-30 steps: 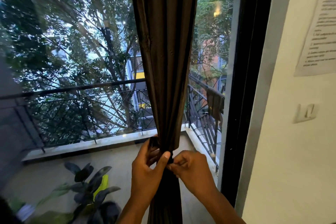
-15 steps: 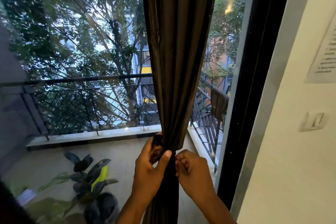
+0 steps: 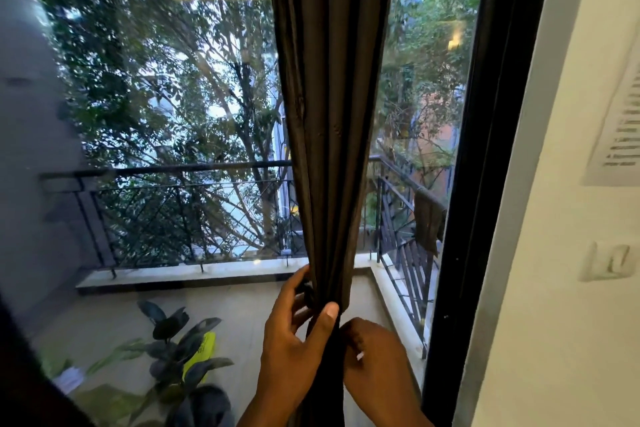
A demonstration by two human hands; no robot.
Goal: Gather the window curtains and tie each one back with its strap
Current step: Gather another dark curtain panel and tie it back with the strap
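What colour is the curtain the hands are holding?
The curtain is dark brown, plain with no pattern. The head view shows it best.

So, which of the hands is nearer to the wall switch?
Right. The right hand is at the curtain's right side, towards the switch; the left hand is at its left side, farther away.

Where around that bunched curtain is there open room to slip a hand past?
Open room lies left of the curtain, in front of the glass above the left hand. A narrower strip runs between the curtain and the black window frame. It is crowded at the gathered waist, where the left hand and right hand meet.
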